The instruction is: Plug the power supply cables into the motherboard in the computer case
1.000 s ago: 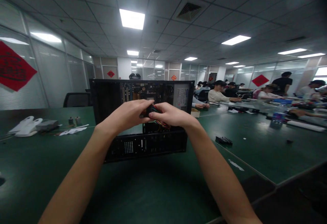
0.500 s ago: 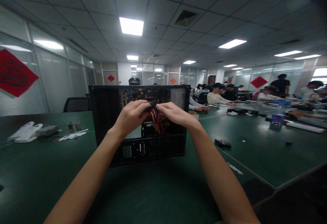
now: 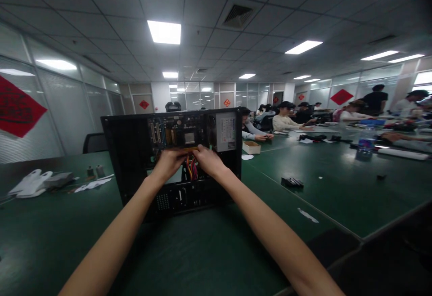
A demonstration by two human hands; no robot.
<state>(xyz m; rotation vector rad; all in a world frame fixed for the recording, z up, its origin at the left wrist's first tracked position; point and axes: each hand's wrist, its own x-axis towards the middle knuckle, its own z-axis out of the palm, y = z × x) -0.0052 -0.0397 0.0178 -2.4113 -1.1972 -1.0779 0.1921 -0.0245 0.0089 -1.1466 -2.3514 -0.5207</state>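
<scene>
Cable bundle (image 3: 193,170) is between the two hands, in front of the motherboard (image 3: 189,138), hanging down from the fingertips, long axis near vertical. Right hand (image 3: 208,161) nearer; its fingers look pinched on the bundle's top. Left hand (image 3: 169,164) curled just left, blurred, can't tell its grip. Open PC case (image 3: 114,152) stands on green table (image 3: 202,251); co-workers (image 3: 286,120) seated far right, office beyond.

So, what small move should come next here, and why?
Probably drawing the right hand slightly aside while the left hand steadies the multicolored cables: both hands grip them before the motherboard in the open computer case, hiding their upper ends, so no seated connector can be confirmed.
</scene>
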